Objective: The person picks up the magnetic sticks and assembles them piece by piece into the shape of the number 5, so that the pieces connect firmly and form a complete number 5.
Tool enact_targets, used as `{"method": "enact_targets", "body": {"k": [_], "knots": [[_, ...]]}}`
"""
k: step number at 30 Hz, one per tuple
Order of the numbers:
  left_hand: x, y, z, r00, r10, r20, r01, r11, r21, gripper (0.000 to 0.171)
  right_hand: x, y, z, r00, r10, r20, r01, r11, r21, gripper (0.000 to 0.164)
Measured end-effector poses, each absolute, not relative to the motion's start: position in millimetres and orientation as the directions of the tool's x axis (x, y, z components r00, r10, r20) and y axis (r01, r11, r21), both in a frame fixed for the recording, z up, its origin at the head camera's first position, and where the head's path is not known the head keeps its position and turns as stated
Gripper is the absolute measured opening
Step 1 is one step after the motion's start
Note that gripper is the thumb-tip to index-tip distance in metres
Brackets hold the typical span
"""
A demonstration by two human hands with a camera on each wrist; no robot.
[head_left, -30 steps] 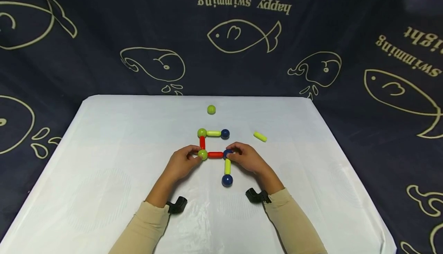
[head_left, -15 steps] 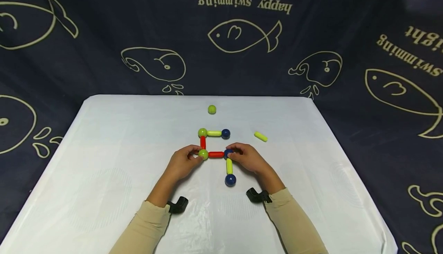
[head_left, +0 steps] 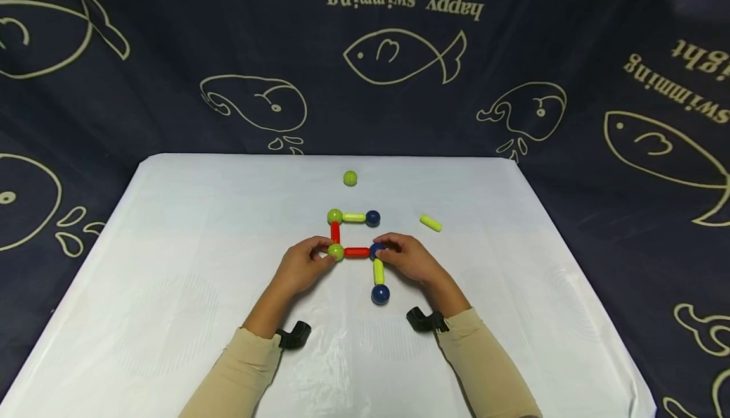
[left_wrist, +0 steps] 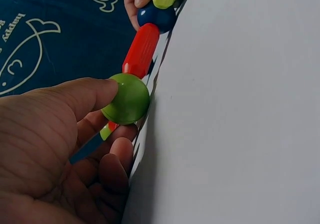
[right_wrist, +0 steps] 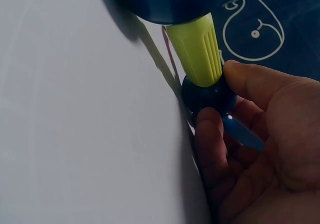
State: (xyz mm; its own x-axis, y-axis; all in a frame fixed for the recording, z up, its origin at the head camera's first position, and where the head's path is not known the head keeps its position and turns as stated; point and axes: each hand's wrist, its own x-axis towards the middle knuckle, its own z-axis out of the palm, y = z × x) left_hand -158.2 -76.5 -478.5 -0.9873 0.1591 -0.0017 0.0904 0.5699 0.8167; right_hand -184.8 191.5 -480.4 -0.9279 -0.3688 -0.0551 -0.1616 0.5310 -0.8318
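Observation:
My left hand [head_left: 302,266] pinches the near green ball [left_wrist: 131,99] of a joined figure of balls and rods, thumb on its side. A red rod [head_left: 357,253] runs from it to a blue ball [right_wrist: 207,94], which my right hand [head_left: 412,258] grips between thumb and fingers. From that ball a yellow-green rod [right_wrist: 199,51] points toward the person, ending in another blue ball [head_left: 380,294]. Behind the left hand, a second red rod [head_left: 335,232] leads to a far green ball [head_left: 334,216], then a yellow-green rod [head_left: 354,218] and a blue ball [head_left: 373,218].
A loose green ball [head_left: 350,178] lies toward the back of the white-covered table [head_left: 199,215]. To the right of the figure is a loose yellow-green rod [head_left: 430,223]. A dark cloth [head_left: 399,114] with fish drawings hangs behind.
The near blue ball and its yellow-green rod have swung slightly right, so the rod now slants a little. Both hands keep their holds in nearly the same place.

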Motion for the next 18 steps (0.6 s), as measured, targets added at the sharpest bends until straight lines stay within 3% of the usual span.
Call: {"method": "enact_targets", "body": {"k": [9, 18], "knots": [[-159, -76, -479, -0.987, 0.16, -0.004, 0.089, 0.565, 0.82, 0.029, -185, 199, -468, -0.94, -0.332, -0.081, -0.107, 0.512, -0.853, 0.032], [-160, -77, -481, -0.988, 0.155, -0.001, 0.088, 0.565, 0.82, 0.028, -192, 252, -456, -0.984, -0.169, 0.051, -0.145, 0.605, -0.783, 0.032]]}}
